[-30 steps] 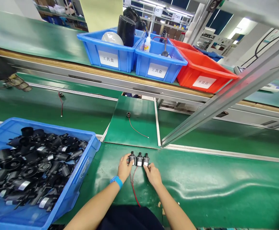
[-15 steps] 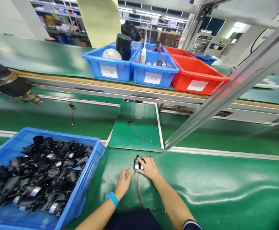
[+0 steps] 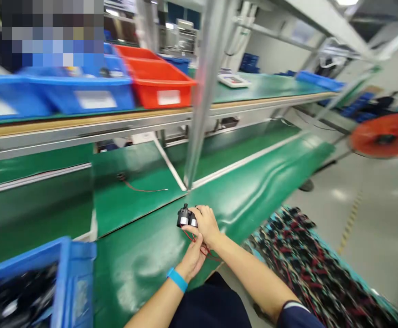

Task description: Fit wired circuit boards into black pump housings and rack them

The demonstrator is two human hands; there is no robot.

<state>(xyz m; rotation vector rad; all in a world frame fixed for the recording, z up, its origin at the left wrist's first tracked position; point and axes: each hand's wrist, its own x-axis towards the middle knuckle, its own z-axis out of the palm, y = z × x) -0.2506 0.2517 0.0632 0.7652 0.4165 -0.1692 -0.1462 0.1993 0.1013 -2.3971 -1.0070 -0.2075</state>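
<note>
Two black cylindrical parts [image 3: 184, 217] with white labels sit side by side above the green bench top. My right hand [image 3: 206, 224] is closed round them from the right, covering much of the right-hand one. Just below, my left hand [image 3: 193, 258], with a blue band at its wrist, has its fingers closed on the red wires [image 3: 204, 248] that hang from the parts. A small black part [image 3: 121, 176] with a thin red wire lies on the raised green board [image 3: 133, 200] further back.
At lower left stands a blue bin [image 3: 64, 273] of black parts. A metal post [image 3: 202, 95] rises behind my hands. Blue and red trays [image 3: 164, 86] line the shelf. Many wired parts [image 3: 301, 259] lie low on the right, beyond the bench edge, near a red fan [image 3: 385, 136].
The view has swung right. My right hand has gripped the two black parts and moved them nearer the bench's front edge; my left hand has come in and closed on the wires.
</note>
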